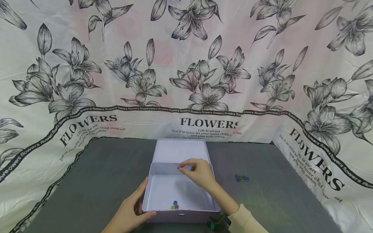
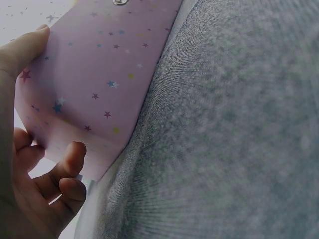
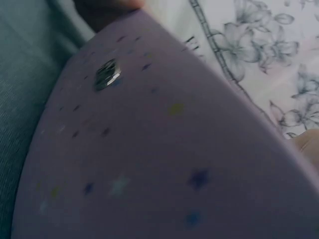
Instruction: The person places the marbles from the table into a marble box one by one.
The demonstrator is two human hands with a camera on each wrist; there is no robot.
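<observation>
A pale lilac box (image 1: 182, 217) with small coloured stars and a metal clasp stands on the table, its lid (image 1: 180, 150) swung back behind it. My left hand (image 1: 131, 207) holds its front left corner, thumb on the front rim and fingers at the left side. Over the box's inside, my right hand (image 1: 199, 173) pinches a small blue marble (image 1: 179, 167) between thumb and fingertips. Several marbles (image 1: 175, 203), blue, reddish and yellow-green, lie on the box floor near the front. In the right wrist view the box's starry front (image 3: 144, 134) hides most of that hand.
To the right of the box, a cluster of several glass marbles (image 1: 242, 178) lies on the grey table cover (image 1: 110, 168). A white curtain (image 1: 204, 81) printed with flowers and lettering hangs around the back and sides. A dark band (image 1: 218, 223) is on my right wrist.
</observation>
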